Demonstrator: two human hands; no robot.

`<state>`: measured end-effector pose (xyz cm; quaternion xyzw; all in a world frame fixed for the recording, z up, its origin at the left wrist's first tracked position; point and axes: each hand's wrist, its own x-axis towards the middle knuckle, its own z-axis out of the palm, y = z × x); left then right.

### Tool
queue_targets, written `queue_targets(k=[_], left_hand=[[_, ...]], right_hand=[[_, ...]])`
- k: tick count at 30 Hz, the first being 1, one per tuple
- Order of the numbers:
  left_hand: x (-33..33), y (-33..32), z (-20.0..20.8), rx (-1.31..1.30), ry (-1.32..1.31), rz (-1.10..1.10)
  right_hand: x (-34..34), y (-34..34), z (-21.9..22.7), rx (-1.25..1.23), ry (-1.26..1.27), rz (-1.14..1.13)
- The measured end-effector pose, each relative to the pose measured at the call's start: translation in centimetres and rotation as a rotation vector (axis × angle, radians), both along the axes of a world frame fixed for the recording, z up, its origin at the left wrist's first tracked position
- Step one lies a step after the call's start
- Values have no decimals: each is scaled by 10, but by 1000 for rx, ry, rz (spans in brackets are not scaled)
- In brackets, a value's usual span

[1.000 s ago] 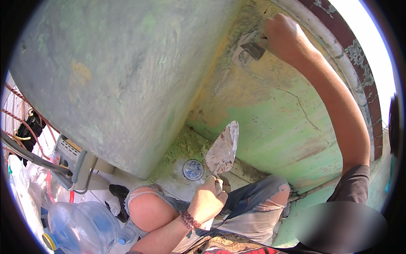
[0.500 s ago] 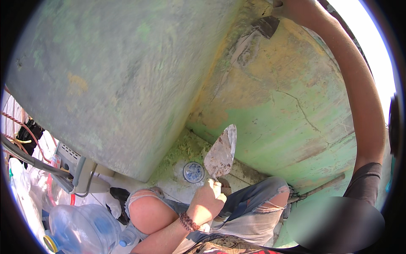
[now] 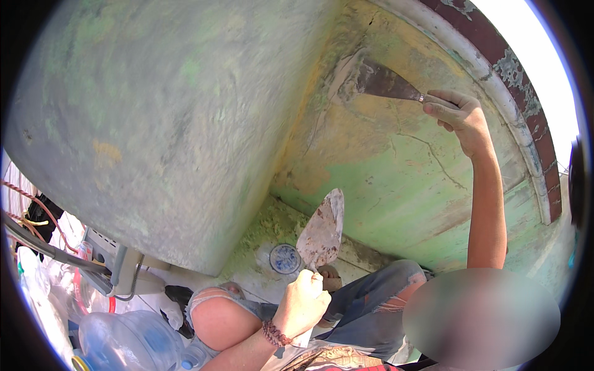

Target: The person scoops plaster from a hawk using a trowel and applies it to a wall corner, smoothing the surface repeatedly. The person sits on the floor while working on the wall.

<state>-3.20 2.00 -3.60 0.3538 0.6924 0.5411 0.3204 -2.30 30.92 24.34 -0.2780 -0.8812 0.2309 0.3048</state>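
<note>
My left hand (image 3: 301, 304), with a braided bracelet at the wrist, is closed round the handle of a pointed trowel (image 3: 322, 232). The trowel's blade points up and is smeared with grey residue. Higher up at the right, my right hand (image 3: 461, 117) grips a putty knife (image 3: 390, 83) by its handle. The knife's wide dark blade lies against the green and yellowish wall (image 3: 396, 154), at a wet grey patch of filler (image 3: 343, 80) beside the corner. A long crack runs down that wall below the knife.
A big grey-green curved surface (image 3: 167, 123) fills the left. On the floor are a round blue-and-white container (image 3: 284, 258), a clear plastic water jug (image 3: 127, 340) and a grey boxy appliance (image 3: 120, 266) near cables. My bent knees (image 3: 226, 315) are below; a blurred oval covers the lower right.
My right hand has come down from the top edge, and the putty knife now shows whole against the filler patch. The trowel in my left hand has barely moved.
</note>
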Motion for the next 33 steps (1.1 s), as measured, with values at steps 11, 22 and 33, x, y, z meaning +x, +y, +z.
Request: queue_targets(k=[11, 22, 33], left_hand=[[1, 6, -18, 192, 257, -5], [0, 5, -3, -149, -31, -18], [1, -4, 9, -80, 26, -6]], right_hand=[[-31, 64, 8, 196, 298, 48], [-1, 84, 12, 543, 181, -162], [5, -32, -26, 165, 160, -143]])
